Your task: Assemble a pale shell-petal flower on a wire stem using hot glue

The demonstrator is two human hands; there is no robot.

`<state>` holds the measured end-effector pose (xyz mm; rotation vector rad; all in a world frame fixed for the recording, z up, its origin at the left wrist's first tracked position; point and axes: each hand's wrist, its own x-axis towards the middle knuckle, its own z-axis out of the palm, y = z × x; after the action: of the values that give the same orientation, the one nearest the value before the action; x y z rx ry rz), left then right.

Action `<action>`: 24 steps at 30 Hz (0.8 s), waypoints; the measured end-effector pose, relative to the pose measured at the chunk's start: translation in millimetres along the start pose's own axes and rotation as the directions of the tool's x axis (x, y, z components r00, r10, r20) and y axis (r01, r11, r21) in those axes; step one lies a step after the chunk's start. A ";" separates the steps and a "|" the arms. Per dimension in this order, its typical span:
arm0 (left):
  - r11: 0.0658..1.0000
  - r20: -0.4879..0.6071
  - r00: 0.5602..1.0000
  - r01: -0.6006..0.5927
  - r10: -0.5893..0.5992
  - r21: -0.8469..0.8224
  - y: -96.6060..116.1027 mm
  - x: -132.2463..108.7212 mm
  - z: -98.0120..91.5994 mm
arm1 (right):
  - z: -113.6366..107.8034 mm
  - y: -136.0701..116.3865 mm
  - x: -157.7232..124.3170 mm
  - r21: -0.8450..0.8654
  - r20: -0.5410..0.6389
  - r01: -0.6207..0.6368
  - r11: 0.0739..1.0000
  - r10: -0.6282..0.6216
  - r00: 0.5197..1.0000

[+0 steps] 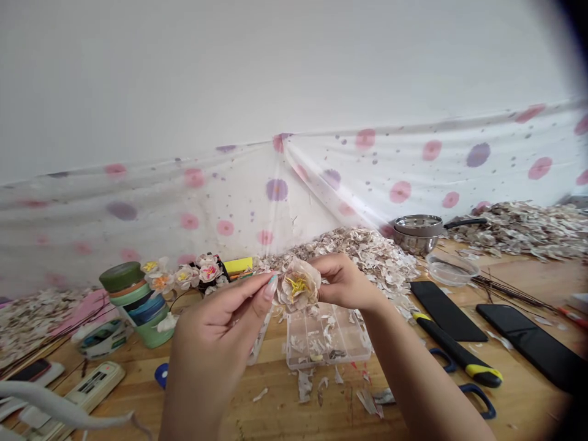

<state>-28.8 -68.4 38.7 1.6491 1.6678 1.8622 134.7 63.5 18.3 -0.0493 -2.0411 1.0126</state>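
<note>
A pale, ruffled flower (297,285) with a yellow centre is held up in the middle, above a clear divided box (328,337) scattered with petal scraps. My right hand (342,282) grips the flower from its right side, thumb and fingers bent behind the petals. On the flower's left edge, my left hand (229,324) has thumb and forefinger pinched together at a petal. Several finished flowers (184,277) with yellow, orange and pink centres stand to the left, beside a green jar (138,303).
Behind lies a heap of dried petals (362,251), with metal bowls (417,233) to its right. Two black phones (528,343), a black-and-yellow tool (457,349) and blue-handled scissors (480,398) lie on the right. A power strip (87,392) lies at left.
</note>
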 end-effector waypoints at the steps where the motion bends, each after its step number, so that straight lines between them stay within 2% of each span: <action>1: 1.000 0.008 1.000 0.005 -0.005 0.009 -0.2 0.2 -0.3 | 0.5 -0.6 -0.1 -0.005 0.003 -0.010 1.000 0.010 1.000; 7: 0.999 -0.002 0.999 0.033 -0.033 0.007 -2.1 0.2 -1.0 | 3.1 -3.5 -1.8 -0.028 0.013 -0.054 0.998 0.054 0.998; 13: 0.998 0.052 0.997 0.055 -0.056 0.007 -2.8 0.2 -2.3 | 1.6 -5.0 -3.0 -0.123 -0.015 0.045 0.991 -0.047 0.999; 20: 0.966 0.120 0.983 0.162 -0.140 -0.202 -2.4 4.2 1.6 | 0.3 -5.6 -2.5 -0.123 0.040 0.111 0.986 -0.107 0.993; 24: 0.951 0.110 0.979 0.196 -0.174 -0.238 -6.4 9.8 -0.9 | 0.4 -5.6 -3.0 -0.084 0.006 0.124 0.989 -0.124 0.992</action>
<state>-36.6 -59.7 39.9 1.4016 1.4323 1.7953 138.1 58.4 20.0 0.0333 -2.0598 0.8496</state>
